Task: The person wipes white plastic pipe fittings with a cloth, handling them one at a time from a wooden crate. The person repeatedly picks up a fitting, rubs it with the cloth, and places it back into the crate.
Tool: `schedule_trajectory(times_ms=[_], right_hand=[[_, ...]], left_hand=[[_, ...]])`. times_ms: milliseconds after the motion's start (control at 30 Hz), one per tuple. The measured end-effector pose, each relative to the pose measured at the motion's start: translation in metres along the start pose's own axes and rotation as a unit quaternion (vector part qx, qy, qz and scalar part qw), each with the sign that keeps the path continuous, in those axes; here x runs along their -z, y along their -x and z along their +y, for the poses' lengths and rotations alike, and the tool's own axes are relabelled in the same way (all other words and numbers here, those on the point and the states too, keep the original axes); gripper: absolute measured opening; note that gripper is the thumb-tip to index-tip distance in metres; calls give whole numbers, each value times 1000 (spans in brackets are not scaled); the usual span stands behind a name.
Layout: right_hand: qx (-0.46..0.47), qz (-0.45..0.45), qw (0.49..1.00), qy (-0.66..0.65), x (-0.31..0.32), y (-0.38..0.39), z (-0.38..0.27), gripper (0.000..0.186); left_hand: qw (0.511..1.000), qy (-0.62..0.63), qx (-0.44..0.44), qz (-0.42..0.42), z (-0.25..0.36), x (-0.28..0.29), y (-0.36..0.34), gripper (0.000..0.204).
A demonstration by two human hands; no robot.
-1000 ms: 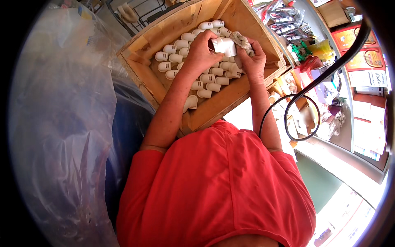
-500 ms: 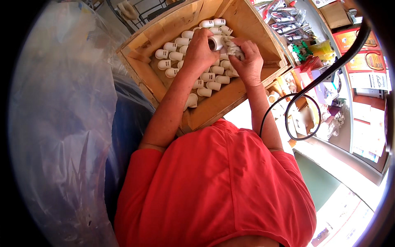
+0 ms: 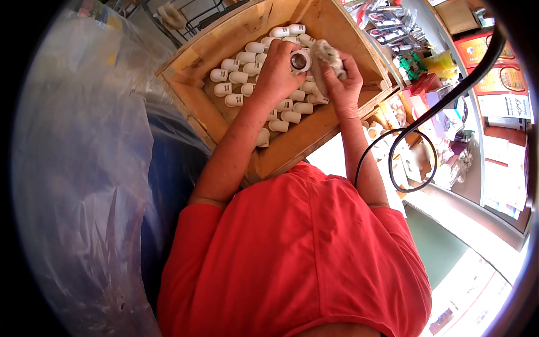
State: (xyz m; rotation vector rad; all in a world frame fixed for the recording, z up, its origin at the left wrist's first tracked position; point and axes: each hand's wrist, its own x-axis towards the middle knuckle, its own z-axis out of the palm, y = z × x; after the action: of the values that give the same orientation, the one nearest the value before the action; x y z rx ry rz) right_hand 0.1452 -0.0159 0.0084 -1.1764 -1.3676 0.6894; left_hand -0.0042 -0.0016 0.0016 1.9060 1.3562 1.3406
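My left hand (image 3: pixel 278 74) is closed round a white plastic pipe fitting (image 3: pixel 306 56), its round open end turned up towards me. Just to its right, my right hand (image 3: pixel 346 84) grips a bunched, off-white rag (image 3: pixel 325 53) with darker smudges. A small gap shows between rag and fitting. Both hands are over a wooden box (image 3: pixel 196 53). Several similar white fittings (image 3: pixel 223 90) with rounded ends lie in rows on its floor, some hidden under my hands and forearms.
Crumpled clear plastic sheeting (image 3: pixel 84 185) fills the left side over something blue. To the right, shelves carry red boxes (image 3: pixel 501 84), packets and a green part (image 3: pixel 412 66). A looped black cable (image 3: pixel 401 188) hangs near my right forearm.
The rag has come away from the fitting and moved slightly right and up with my right hand. My left hand has turned the fitting so its open end faces me more.
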Motion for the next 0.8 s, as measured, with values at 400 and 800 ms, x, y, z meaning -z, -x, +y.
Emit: schedule_trajectory(times_ms=[400,800], right_hand=[[-52,28,997,-50,1,0,-6,24],[-203,65,928,-306,13,-6,-9,28]], left_hand=[[999,-25,24,3,1,2,-1,43],[972,156,166,-53,0,6,-5,43]])
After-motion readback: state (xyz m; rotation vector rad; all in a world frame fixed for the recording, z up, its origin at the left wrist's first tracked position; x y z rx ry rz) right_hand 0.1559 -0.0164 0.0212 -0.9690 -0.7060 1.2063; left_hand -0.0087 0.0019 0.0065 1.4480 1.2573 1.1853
